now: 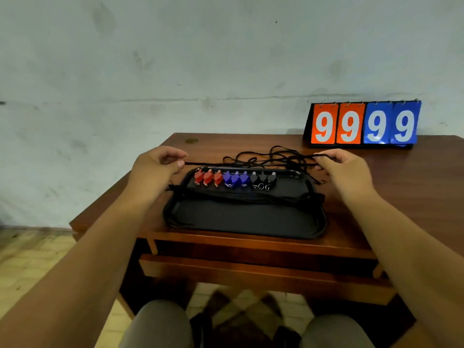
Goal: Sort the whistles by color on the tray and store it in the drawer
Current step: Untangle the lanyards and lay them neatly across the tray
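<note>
Whistles sorted on the tray; cords and drawer remain.

Three red whistles (208, 177), three blue whistles (235, 179) and three black whistles (263, 180) stand in one row at the far edge of the tray (241, 222) on the bench (376, 177). The grip of the left hand (157, 163) and of the right hand (344, 167) each pinches a black cord (251, 163) stretched behind the tray. The tray is not yet in the drawer (251, 268) below. The cords are tangled, so I cannot tell which whistle each belongs to.
</note>
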`<act>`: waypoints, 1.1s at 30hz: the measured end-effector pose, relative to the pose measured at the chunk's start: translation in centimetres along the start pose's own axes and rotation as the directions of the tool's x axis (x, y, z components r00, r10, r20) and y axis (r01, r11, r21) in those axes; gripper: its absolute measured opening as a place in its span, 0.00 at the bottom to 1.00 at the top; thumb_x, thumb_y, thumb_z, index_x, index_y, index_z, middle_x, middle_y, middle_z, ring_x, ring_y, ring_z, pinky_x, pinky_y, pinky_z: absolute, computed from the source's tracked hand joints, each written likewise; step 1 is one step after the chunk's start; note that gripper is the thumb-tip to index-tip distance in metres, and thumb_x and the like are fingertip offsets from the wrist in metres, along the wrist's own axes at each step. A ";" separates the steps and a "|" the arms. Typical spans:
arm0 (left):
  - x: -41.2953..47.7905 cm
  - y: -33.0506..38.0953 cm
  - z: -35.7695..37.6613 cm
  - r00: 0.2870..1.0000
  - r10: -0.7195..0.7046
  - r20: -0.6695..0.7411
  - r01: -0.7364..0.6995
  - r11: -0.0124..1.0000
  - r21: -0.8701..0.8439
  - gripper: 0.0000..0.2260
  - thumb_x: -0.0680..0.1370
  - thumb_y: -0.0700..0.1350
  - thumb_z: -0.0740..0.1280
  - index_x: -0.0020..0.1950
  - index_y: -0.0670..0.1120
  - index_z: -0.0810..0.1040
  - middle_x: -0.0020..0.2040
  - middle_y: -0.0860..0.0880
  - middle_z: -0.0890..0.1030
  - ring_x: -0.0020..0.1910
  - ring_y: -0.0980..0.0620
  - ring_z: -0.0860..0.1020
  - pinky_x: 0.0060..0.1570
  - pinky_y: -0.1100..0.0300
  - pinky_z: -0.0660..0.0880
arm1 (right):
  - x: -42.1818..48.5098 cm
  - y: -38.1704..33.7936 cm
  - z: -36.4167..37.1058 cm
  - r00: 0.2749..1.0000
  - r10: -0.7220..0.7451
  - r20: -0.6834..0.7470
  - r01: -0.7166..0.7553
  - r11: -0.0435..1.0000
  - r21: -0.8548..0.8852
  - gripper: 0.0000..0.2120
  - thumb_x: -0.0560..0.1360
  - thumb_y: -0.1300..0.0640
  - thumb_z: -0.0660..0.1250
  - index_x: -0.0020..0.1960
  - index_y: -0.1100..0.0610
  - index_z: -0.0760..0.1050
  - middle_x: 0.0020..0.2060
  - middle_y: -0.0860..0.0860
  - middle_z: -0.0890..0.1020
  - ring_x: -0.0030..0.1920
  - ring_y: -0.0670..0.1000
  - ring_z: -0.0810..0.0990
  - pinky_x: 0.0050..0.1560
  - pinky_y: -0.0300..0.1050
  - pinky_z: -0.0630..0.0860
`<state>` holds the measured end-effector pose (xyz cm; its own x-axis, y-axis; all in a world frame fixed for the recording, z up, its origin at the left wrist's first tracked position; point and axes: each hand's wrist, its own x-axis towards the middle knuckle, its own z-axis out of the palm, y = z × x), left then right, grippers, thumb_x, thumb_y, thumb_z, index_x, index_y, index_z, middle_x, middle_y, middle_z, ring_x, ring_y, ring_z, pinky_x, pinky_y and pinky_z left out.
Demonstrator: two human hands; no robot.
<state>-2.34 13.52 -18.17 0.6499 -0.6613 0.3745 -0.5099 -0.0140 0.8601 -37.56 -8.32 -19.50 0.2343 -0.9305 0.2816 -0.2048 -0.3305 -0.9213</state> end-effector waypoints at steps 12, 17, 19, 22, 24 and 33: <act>-1.3 -3.4 -0.7 0.999 -0.030 -0.038 0.032 0.998 0.050 0.04 0.80 0.44 0.77 0.51 0.54 0.88 0.52 0.56 0.87 0.55 0.56 0.83 0.52 0.66 0.75 | -4.7 0.6 -0.8 0.999 -0.023 0.022 0.025 0.996 -0.082 0.08 0.85 0.49 0.69 0.60 0.41 0.85 0.43 0.37 0.88 0.45 0.46 0.82 0.46 0.43 0.78; -1.5 -5.0 -0.6 0.997 -0.066 -0.029 0.068 0.995 0.069 0.04 0.79 0.45 0.77 0.49 0.55 0.89 0.48 0.56 0.87 0.53 0.53 0.85 0.61 0.49 0.83 | -5.1 1.2 -0.6 0.996 -0.083 -0.014 0.080 0.985 -0.154 0.10 0.86 0.49 0.67 0.64 0.46 0.84 0.56 0.41 0.85 0.56 0.39 0.79 0.53 0.35 0.71; -1.6 -5.1 -0.5 0.997 -0.071 -0.029 0.073 0.995 0.075 0.03 0.80 0.45 0.77 0.48 0.54 0.89 0.48 0.56 0.87 0.53 0.52 0.85 0.62 0.46 0.83 | -5.2 1.4 -0.4 0.995 -0.099 -0.018 0.094 0.978 -0.188 0.07 0.85 0.50 0.69 0.60 0.46 0.85 0.56 0.43 0.85 0.58 0.43 0.80 0.56 0.38 0.73; -1.7 -5.3 -0.6 0.997 -0.075 -0.014 0.076 0.994 0.075 0.04 0.80 0.45 0.77 0.48 0.54 0.89 0.48 0.55 0.87 0.53 0.51 0.85 0.62 0.45 0.83 | -5.3 1.6 -0.3 0.995 -0.102 0.002 0.100 0.966 -0.237 0.06 0.84 0.51 0.69 0.54 0.45 0.85 0.55 0.44 0.84 0.58 0.44 0.80 0.59 0.43 0.74; -1.8 -5.5 -0.6 0.996 -0.084 -0.008 0.084 0.992 0.096 0.04 0.80 0.45 0.76 0.47 0.54 0.88 0.48 0.54 0.87 0.51 0.49 0.85 0.61 0.45 0.83 | -5.4 1.6 -0.3 0.995 -0.098 0.023 0.101 0.964 -0.247 0.06 0.84 0.51 0.69 0.52 0.45 0.85 0.55 0.44 0.83 0.57 0.44 0.80 0.60 0.45 0.75; -1.9 -5.4 -0.8 0.993 -0.120 -0.010 0.120 0.989 0.086 0.04 0.78 0.49 0.77 0.47 0.59 0.88 0.48 0.54 0.88 0.52 0.47 0.86 0.61 0.42 0.83 | -5.5 1.8 -0.3 0.995 -0.062 0.075 0.079 0.961 -0.264 0.07 0.83 0.49 0.69 0.52 0.43 0.86 0.57 0.43 0.82 0.56 0.49 0.82 0.62 0.52 0.80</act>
<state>-0.35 15.42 -23.24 0.7120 -0.6471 0.2726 -0.4746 -0.1575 0.8660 -39.47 -3.88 -22.64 0.3167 -0.8939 0.3172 -0.4292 -0.4333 -0.7925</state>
